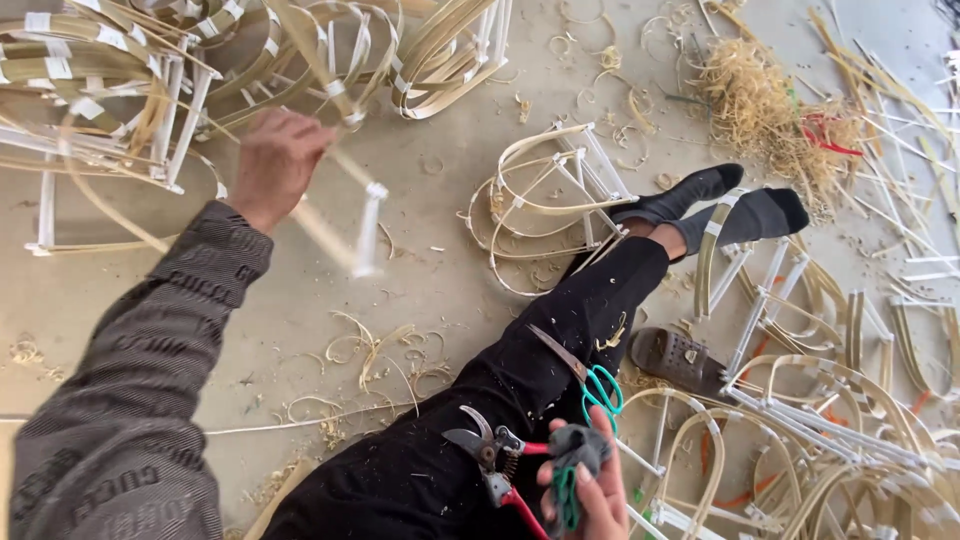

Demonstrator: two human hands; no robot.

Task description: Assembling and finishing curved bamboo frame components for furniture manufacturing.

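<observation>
Bamboo frame piece [345,225], blurred, hangs from the left hand [272,165], whose fingers are closed around its top end; its long axis runs diagonally, pointing down and to the right over the floor [440,290]. Right hand [590,480] is closed on a grey cloth [578,445] near pruning shears [490,455] and green scissors [590,385] on the lap.

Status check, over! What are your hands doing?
Left hand flinging a frame, blurred. Right hand on a grey wad. Scissors, pruners on lap.
</observation>
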